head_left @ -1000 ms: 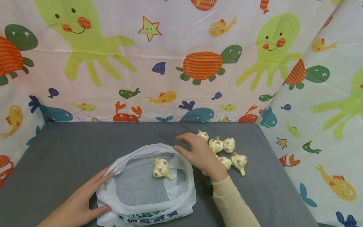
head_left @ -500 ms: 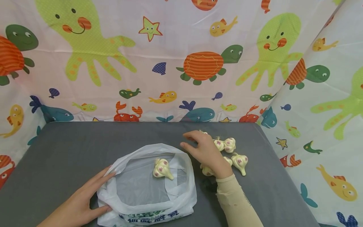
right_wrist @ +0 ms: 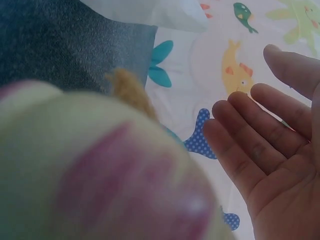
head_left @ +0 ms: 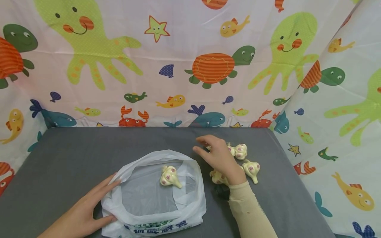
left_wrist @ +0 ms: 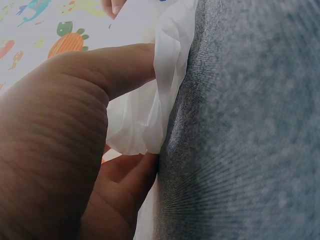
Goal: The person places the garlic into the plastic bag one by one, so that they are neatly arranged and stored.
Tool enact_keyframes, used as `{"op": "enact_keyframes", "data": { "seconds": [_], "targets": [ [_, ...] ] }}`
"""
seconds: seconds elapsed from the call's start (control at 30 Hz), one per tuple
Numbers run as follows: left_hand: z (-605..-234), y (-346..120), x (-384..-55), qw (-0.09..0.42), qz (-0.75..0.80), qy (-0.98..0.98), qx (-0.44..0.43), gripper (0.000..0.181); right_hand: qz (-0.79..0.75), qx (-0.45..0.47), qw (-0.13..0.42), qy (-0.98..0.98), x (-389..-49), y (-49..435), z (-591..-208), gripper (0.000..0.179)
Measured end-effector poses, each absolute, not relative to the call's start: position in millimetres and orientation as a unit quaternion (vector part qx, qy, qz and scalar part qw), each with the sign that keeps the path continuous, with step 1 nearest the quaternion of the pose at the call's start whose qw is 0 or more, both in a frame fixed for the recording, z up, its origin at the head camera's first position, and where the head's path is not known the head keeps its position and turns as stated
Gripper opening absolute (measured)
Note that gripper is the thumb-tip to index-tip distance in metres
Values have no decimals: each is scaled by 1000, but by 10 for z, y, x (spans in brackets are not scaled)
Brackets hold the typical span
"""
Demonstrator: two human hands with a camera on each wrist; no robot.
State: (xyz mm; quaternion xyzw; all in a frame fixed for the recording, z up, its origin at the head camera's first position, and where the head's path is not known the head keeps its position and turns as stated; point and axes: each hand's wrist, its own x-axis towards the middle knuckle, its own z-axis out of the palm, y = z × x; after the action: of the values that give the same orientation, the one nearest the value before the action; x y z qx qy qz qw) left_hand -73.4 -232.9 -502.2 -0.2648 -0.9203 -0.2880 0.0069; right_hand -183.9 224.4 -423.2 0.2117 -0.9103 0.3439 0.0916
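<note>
A white plastic bag (head_left: 190, 215) with dark printing lies with its mouth held wide on the grey table. Inside it rests a single garlic bulb (head_left: 169, 177), white with purple marks. My left hand (head_left: 86, 206) spreads along the bag's left side, thumb and fingertips against the plastic. To the right of the bag, my right hand (head_left: 221, 158) hovers over a group of garlic bulbs (head_left: 251, 169), partly covering several of them. Its palm is bare and its fingers are extended in the right wrist view, where one garlic bulb (right_wrist: 125, 175) looms close and blurred.
The grey tabletop (head_left: 89, 145) ends at the back against a curtain (head_left: 166, 82) printed with sea animals, which also runs along the right side. A small dark object (head_left: 221, 191) shows beneath the right wrist.
My right hand has drawn away from the bag's rim, moving slightly right over the garlic bulbs. The left hand, the bag and the bulb inside look unchanged.
</note>
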Motion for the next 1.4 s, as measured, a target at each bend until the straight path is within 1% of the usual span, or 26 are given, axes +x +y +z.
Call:
{"op": "enact_keyframes", "data": {
  "seconds": [0.2,0.33,0.43,0.7,0.87,1.13,1.4],
  "targets": [
    [-5021,-2323,-738,14,-288,-918,-272,107,354,201,98,-908,-1847,2297,-4230,36],
    [-5022,-2321,-739,0,-289,-920,-264,106,354,198,106,-908,-1860,2340,-4211,37],
    [-5022,-2319,-742,-1,-288,-921,-263,107,351,193,102,-911,-1870,2381,-4200,36],
    [-5023,-2317,-753,19,-289,-915,-279,108,366,162,49,-915,-1868,2500,-4182,35],
    [-5018,-2319,-748,11,-292,-916,-275,108,367,156,28,-916,-1874,2555,-4211,35],
    [-5059,-2337,-738,23,-299,-909,-290,108,384,153,-21,-911,-1859,2613,-4274,41],
    [-5054,-2341,-731,21,-296,-912,-283,107,383,153,-38,-910,-1894,2645,-4310,43]
  ]
}}
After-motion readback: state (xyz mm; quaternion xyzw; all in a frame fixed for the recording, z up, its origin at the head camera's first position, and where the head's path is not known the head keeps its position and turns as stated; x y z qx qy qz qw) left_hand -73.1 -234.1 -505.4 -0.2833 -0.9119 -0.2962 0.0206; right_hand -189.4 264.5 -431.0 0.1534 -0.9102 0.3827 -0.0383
